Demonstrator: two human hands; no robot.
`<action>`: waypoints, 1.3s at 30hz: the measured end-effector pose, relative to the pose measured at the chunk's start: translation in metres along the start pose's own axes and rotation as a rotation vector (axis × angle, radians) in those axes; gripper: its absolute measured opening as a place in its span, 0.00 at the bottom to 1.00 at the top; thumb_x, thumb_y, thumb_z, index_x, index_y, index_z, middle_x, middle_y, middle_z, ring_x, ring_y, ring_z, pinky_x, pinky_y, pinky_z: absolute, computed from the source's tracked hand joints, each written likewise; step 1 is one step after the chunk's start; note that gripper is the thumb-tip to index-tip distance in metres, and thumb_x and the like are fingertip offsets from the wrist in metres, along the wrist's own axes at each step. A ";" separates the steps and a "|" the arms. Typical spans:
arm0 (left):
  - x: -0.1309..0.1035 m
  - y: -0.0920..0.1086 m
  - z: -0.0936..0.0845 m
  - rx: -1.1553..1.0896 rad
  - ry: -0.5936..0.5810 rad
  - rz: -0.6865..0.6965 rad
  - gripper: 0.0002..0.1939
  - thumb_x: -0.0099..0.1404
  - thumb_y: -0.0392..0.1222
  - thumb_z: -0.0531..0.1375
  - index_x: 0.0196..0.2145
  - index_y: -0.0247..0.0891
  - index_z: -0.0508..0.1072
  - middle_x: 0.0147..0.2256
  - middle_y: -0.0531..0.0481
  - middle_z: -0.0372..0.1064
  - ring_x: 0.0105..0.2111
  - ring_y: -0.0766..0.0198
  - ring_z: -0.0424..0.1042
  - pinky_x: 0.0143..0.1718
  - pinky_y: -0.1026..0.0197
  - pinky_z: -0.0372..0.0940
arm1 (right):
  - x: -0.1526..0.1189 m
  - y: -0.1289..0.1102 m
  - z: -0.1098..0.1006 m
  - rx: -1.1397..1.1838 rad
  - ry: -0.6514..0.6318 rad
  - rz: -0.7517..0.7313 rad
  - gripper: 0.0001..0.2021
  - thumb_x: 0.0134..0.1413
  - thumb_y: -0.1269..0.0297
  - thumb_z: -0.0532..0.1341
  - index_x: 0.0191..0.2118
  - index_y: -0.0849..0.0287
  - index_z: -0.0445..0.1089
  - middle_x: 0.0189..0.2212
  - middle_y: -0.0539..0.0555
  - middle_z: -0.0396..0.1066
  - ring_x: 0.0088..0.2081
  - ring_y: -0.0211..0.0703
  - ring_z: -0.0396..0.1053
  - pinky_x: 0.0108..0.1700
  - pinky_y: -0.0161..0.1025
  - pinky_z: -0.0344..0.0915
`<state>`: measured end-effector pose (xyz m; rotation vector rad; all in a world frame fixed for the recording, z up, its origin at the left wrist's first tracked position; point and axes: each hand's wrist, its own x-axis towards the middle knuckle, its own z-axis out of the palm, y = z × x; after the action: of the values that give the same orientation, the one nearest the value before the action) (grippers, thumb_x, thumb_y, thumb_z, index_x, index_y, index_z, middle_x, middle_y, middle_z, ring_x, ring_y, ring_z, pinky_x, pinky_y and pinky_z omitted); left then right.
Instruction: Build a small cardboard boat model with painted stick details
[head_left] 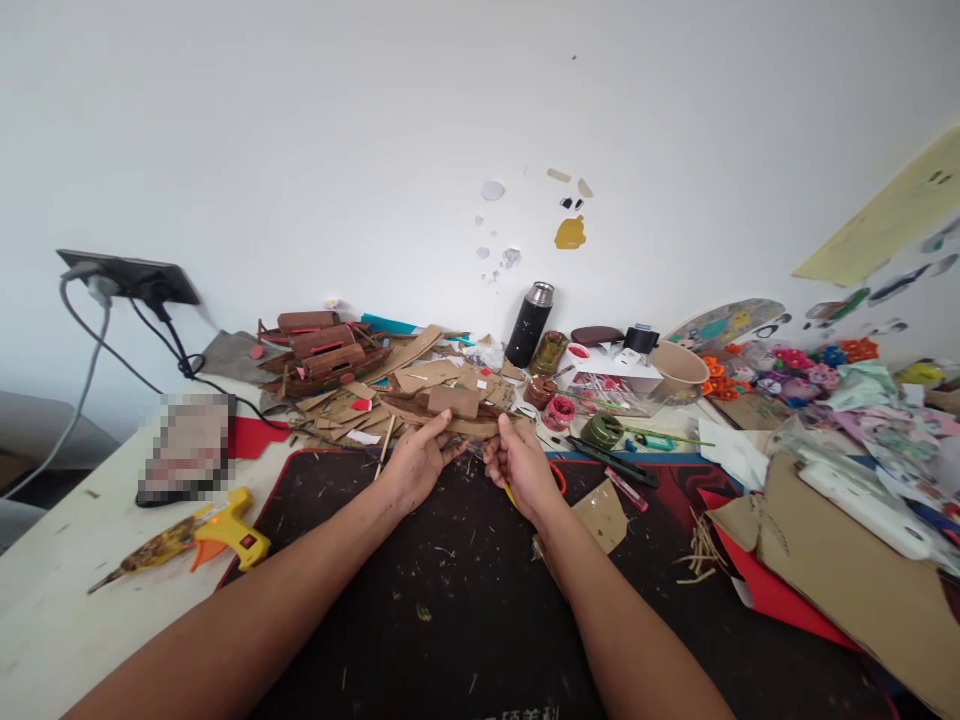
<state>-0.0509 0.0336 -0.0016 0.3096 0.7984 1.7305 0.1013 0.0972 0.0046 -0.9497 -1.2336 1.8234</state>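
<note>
A small brown model boat [454,402] with a curved cardboard cover across its middle is held in front of me, above the far edge of the black mat [420,610]. My left hand [421,462] pinches its near side left of the middle, thumb on top. Toward the other end, my right hand [523,465] grips it between thumb and curled fingers. The fingers hide part of the hull's underside. Beyond the boat lie cardboard scraps [420,376], and several similar finished-looking boats [326,350] are grouped at the back left.
A yellow glue gun [217,530] lies on the table at left. Paint jars [559,412], a black thermos [529,330] and a paper bowl [679,370] stand along the back. A cutter [611,462] rests right of my hands; folded cardboard [840,570] is at far right.
</note>
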 end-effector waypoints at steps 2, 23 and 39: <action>0.000 0.000 0.000 -0.005 0.001 -0.003 0.16 0.62 0.45 0.75 0.46 0.42 0.80 0.52 0.45 0.81 0.47 0.54 0.79 0.44 0.55 0.73 | 0.000 0.000 0.000 -0.007 0.000 0.003 0.31 0.48 0.29 0.70 0.31 0.55 0.65 0.20 0.48 0.71 0.14 0.33 0.61 0.14 0.29 0.51; 0.003 0.002 -0.003 0.000 0.007 -0.020 0.17 0.62 0.46 0.74 0.47 0.42 0.80 0.51 0.45 0.82 0.48 0.53 0.79 0.44 0.54 0.74 | -0.002 -0.001 0.002 0.005 -0.017 0.000 0.34 0.46 0.27 0.69 0.31 0.56 0.64 0.19 0.46 0.71 0.14 0.32 0.62 0.13 0.28 0.52; -0.016 0.018 0.025 -0.010 0.054 -0.104 0.03 0.65 0.33 0.70 0.36 0.38 0.81 0.42 0.45 0.84 0.40 0.60 0.81 0.46 0.58 0.77 | 0.005 0.001 -0.001 0.118 -0.023 0.010 0.33 0.47 0.28 0.69 0.29 0.57 0.66 0.18 0.47 0.70 0.14 0.32 0.61 0.13 0.28 0.52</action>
<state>-0.0448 0.0255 0.0314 0.2114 0.8309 1.6509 0.1002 0.1016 0.0025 -0.8730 -1.1230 1.8981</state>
